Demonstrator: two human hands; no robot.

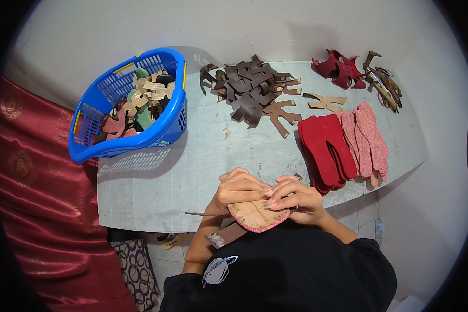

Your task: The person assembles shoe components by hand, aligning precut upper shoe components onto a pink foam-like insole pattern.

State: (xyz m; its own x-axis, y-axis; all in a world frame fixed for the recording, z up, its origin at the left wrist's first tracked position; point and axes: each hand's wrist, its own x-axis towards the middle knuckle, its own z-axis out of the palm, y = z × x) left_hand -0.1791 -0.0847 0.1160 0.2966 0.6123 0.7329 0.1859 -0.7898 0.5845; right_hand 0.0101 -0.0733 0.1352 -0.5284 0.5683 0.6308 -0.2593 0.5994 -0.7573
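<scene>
Close to my body, a shoe insole [255, 214] is gripped between my two hands, its tan, stained underside up and a pink speckled rim showing at the rounded end. My left hand [242, 188] wraps over its far left part, fingers bent. From the right, my right hand [296, 197] presses its fingers onto the same underside, closed on the edge. Brown strap pieces stick out around the insole; one wide brown strap [228, 235] with a pale, rough end hangs at the lower left. The fingers hide the insole's far end.
A blue plastic basket [164, 122] of sole and strap scraps stands at the table's left. Brown straps [249, 86] lie piled at the back. Red insoles [325, 151] and pink insoles [366, 138] sit to the right, below dark red uppers [340, 70] and hand tools [384, 86].
</scene>
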